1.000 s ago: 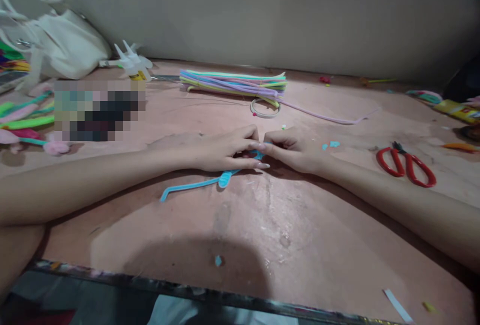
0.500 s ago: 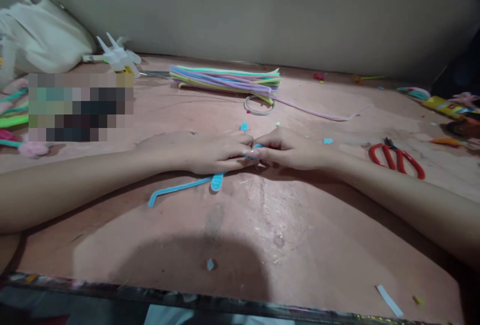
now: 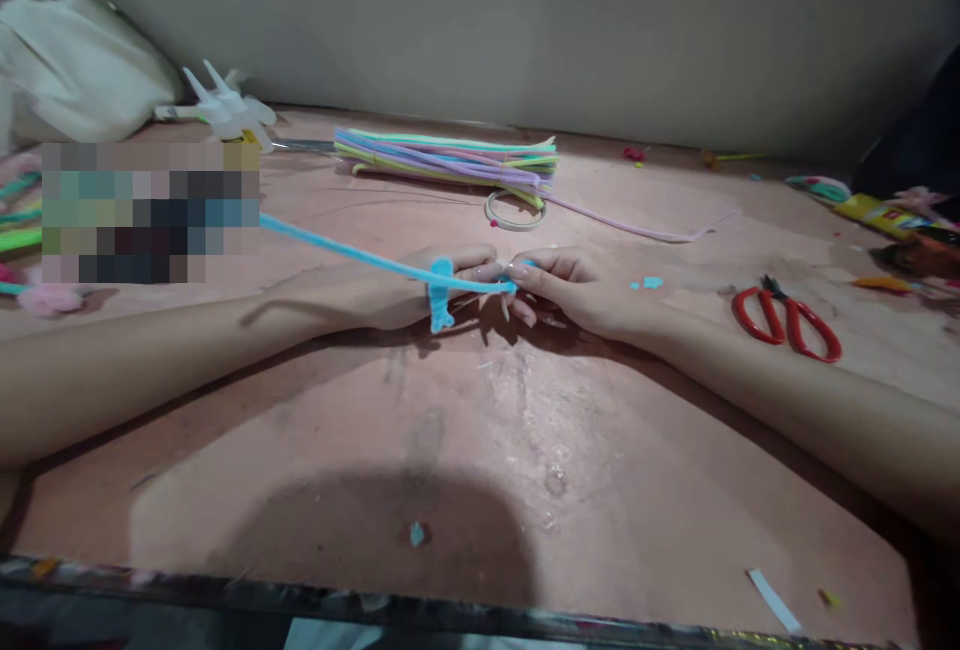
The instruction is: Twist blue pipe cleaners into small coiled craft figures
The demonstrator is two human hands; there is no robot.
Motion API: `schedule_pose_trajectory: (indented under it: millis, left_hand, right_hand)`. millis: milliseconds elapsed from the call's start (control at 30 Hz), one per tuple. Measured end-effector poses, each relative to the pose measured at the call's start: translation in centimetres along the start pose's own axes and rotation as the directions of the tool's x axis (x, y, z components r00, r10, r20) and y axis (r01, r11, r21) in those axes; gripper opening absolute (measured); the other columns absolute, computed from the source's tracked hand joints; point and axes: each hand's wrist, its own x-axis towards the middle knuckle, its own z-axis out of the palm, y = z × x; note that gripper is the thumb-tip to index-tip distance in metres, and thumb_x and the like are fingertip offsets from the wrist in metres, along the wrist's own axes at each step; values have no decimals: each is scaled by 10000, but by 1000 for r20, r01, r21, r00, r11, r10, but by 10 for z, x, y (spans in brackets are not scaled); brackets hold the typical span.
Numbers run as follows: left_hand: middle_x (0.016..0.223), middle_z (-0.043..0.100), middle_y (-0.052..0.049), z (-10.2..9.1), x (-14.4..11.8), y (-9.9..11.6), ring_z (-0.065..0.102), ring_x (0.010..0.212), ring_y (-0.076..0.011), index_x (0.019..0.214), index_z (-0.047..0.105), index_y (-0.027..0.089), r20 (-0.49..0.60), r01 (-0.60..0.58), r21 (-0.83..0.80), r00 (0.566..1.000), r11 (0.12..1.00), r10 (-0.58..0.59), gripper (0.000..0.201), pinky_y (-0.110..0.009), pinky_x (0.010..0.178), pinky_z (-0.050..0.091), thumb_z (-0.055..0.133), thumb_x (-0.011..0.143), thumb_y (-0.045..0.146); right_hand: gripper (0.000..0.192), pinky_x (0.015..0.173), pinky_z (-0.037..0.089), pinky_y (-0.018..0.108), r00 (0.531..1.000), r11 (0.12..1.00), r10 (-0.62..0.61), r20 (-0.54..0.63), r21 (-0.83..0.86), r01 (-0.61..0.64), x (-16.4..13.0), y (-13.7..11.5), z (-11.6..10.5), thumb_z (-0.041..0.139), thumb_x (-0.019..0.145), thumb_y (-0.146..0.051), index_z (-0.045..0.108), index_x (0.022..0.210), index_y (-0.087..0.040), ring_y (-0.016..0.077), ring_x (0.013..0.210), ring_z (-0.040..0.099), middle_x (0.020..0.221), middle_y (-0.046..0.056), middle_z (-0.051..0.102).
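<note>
Near the middle of the table, my left hand (image 3: 420,285) and my right hand (image 3: 566,285) meet, fingers pinched together around one end of a blue pipe cleaner (image 3: 352,252). Its long free part rises leftward across the back of my left hand. A short, flat, coiled blue pipe-cleaner piece (image 3: 440,295) hangs in front of my left hand, beside the long strand; whether the two are joined I cannot tell. My right thumb and index finger press on the blue end. Part of the blue work is hidden among the fingers.
Behind my hands lie a bundle of coloured pipe cleaners (image 3: 442,165) and a ring of wire or tape (image 3: 516,211). Red-handled pliers (image 3: 784,320) rest at right. White-nozzled glue bottles (image 3: 229,112) and a white bag (image 3: 82,70) are at back left. Blue scraps (image 3: 652,283) lie near my right hand.
The blue strand has swung from lying on the table in front of my left hand to above it. The coiled piece has turned upward with it, and my left hand has rolled over.
</note>
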Motion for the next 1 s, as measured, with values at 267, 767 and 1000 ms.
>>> schedule_pose_trajectory:
  millis: [267,767,1000]
  left_hand:
    - [930,666,-56,-6,-2,3,623,812,-191,960,613,214,132,-8,-70,991,998,17,418,-332,716,537,526,1100,598]
    - [899,709,-23,-16,2,18,678,877,-193,1002,724,221,289,142,-166,953,976,-89,247,-341,870,584,716,985,467]
    - [1104,714,-58,-19,-3,20,670,1074,-215,1075,691,180,292,100,37,950,994,-107,233,-342,967,581,624,1034,399]
  right_hand:
    - [464,446,264,241,997,996,-83,-1,-14,83,-1,-4,7,709,1022,-596,643,812,-188,75,488,330,595,-55,483]
    - [393,540,362,237,975,924,-194,112,-312,220,-3,-7,-1,626,1094,-467,670,846,-166,84,570,462,714,-21,584]
    - [336,650,442,239,960,881,-228,161,-386,274,1,-7,2,678,1066,-465,716,950,-152,117,712,564,805,9,650]
